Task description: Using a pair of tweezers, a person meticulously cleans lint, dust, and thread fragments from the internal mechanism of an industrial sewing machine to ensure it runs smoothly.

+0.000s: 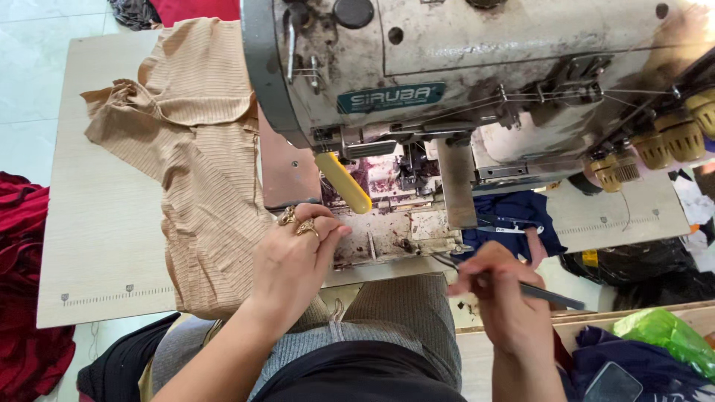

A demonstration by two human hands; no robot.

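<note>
Pale desk (104, 246) carries a worn sewing machine (477, 82); all places below are relative to it. Tan ribbed cloth (197, 171) lies to its left, one edge reaching the bed plate (380, 234) under the head. Left hand (294, 257), ringed, rests flat on that edge, fingers loose, gripping nothing. Right hand (503, 294), in front of the machine, pinches tweezers (540, 292), grip closed on the shaft, tip aimed toward the foot area. Yellow guard (342, 182) hangs above the plate.

Risks: left fingertips sit near the needle zone; a pedal touch could catch them. Tweezer tip could snag thread or strike the needle. Cloth could slide off the plate.
</note>
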